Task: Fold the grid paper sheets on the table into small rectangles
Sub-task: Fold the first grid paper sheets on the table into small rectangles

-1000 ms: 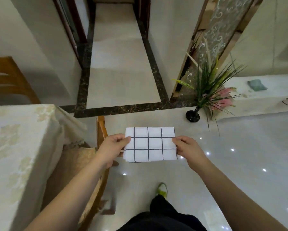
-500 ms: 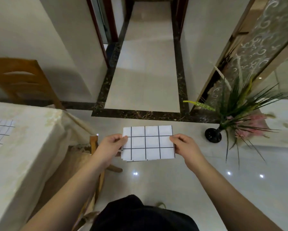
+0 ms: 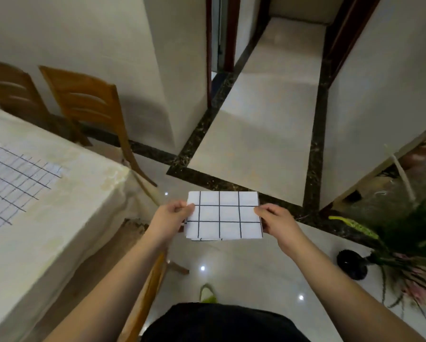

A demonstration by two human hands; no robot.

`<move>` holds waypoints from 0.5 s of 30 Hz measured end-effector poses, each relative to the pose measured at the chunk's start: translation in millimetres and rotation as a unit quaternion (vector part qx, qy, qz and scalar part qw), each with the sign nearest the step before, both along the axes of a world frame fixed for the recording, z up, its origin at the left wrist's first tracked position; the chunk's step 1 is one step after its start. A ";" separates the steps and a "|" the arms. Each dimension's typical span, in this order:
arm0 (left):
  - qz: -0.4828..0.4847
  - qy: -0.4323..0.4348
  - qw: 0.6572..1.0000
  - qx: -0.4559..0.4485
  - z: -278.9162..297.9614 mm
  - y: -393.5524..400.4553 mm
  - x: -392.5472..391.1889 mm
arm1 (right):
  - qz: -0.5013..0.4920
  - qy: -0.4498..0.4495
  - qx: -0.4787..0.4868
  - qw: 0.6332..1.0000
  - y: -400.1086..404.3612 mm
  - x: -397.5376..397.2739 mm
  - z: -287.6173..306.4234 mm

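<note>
Still unfolded at the far left of the frame: a flat grid sheet [image 3: 12, 183] on the bench [image 3: 66, 218], partly cut off by the edge. Any further sheets, impossible to tell. At centre, above the floor: a folded paper [image 3: 223, 215], pinched at its short edges by left hand [image 3: 169, 218] and right hand [image 3: 276, 222]. Seemingly one rectangle nearly done; layers underneath hard to count.

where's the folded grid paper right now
In the head view, centre frame, the folded grid paper is held in the air above the floor between left hand and right hand.
</note>
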State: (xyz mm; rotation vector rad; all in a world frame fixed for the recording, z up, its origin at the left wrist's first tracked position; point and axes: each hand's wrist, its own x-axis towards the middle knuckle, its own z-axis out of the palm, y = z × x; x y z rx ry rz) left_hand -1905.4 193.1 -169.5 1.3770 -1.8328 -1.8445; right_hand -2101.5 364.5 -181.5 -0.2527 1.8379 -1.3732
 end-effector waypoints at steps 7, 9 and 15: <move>0.041 0.003 0.999 -0.009 3.9 -59.5 -12.2 | 0.044 -0.016 0.009 0.999 -79.3 -29.4 1.3; 0.068 0.000 0.998 -0.008 1.7 -72.7 -15.7 | 0.066 -0.021 0.009 0.998 -98.9 -37.9 -0.2; 0.145 -0.032 0.989 0.000 -15.9 -106.6 -30.0 | 0.148 -0.024 0.028 0.988 -163.0 -74.2 -15.0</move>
